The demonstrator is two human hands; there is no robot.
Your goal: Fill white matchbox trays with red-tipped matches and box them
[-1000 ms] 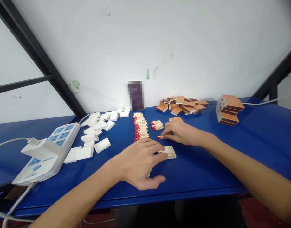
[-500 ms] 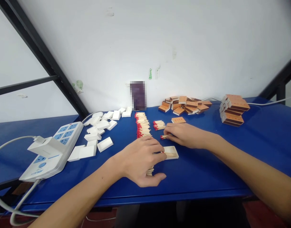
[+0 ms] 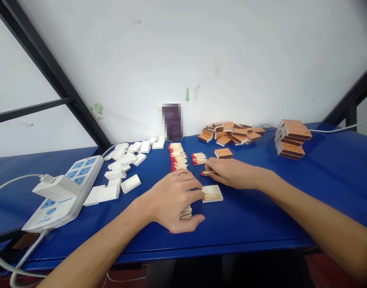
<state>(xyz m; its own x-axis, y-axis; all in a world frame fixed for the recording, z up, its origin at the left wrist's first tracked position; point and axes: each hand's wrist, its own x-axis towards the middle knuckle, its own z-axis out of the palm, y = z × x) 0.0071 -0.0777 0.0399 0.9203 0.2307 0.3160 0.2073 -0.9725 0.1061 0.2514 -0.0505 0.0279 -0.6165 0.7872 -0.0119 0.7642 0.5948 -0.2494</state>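
My left hand [image 3: 178,202] is spread palm down over a long row of red-tipped matches [image 3: 178,155], hiding part of it. Its thumb stands apart from the fingers, and its fingertips reach the left edge of a small white matchbox tray [image 3: 213,189]. Several matches lie along the tray's near side. Beyond the tray, my right hand [image 3: 227,172] pinches a few matches [image 3: 205,173] between thumb and fingers, with the red heads pointing left. A small bunch of matches [image 3: 199,159] lies just past those fingers, and a single orange matchbox [image 3: 223,153] rests behind that hand.
White matchbox trays [image 3: 115,175] are scattered at the left beside a white power strip [image 3: 65,192] with cables. Orange matchboxes [image 3: 234,132] form a heap by the wall, and more are stacked [image 3: 292,138] at the right. A blurred dark panel [image 3: 172,122] stands against the wall.
My left fingers have drawn back slightly from the tray, uncovering its left end and the match heads inside. My right hand still pinches its matches. The view has shifted a little.
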